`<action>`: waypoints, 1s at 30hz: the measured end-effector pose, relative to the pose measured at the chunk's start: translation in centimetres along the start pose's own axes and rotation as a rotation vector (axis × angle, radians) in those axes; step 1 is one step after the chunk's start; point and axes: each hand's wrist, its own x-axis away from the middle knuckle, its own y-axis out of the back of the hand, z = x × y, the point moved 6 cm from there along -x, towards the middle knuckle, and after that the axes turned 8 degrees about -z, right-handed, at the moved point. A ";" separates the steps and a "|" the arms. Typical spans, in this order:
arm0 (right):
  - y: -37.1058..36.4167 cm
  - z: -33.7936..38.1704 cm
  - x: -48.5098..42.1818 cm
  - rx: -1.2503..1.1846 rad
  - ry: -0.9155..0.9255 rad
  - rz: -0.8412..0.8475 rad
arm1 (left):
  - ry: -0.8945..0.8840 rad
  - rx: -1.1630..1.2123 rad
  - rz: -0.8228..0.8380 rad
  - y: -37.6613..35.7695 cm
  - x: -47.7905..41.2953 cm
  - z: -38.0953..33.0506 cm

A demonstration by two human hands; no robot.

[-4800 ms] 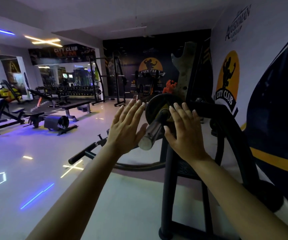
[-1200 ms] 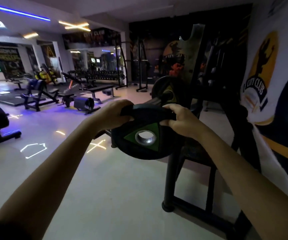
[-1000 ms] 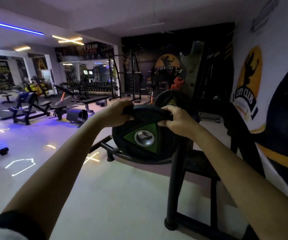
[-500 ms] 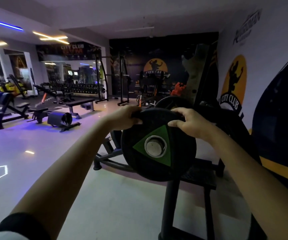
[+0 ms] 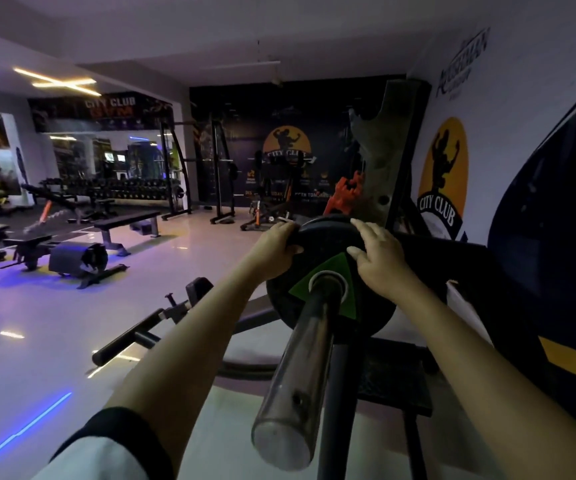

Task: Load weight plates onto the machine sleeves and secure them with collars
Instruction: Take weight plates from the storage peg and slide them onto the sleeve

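head view, near to far. machine sleeve (image 5: 300, 368) fills the lower centre: bare steel tube, free end closest to the camera, long axis running away and slightly upward into the scene. no collar visible on it.

weight plate (image 5: 328, 289) sits threaded on the sleeve at its far portion, face toward the camera, green triangle around the bore. the sleeve passes through the bore, so the plate can only travel along that axis. whether it is seated against a stop or another plate behind it cannot be told from here.

left hand (image 5: 276, 247) is wrapped over the plate's upper-left rim, fingers curled behind the edge. right hand (image 5: 380, 261) rests on the upper-right of the face, fingers bent, thumb on the rim; looser hold than the left. both hands are about equally far out along the sleeve.

judgement: plate-loading step is near done; next push goes straight away from the body along the sleeve, then a collar.

beyond: glossy floor (image 5: 71, 334), a flat bench (image 5: 127, 220).
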 end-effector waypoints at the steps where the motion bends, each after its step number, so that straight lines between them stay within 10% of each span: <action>1: -0.7 -0.4 0.0 0.085 0.053 -0.081 | -0.043 -0.010 -0.063 -1.0 -0.3 0.6; 8: -4.4 -3.7 -1.1 0.461 0.171 -0.399 | -0.290 -0.348 -0.442 -5.5 -1.3 1.6; 30: 7.6 15.9 12.2 0.451 0.349 -0.545 | -0.449 -0.360 -0.581 10.2 14.2 -3.7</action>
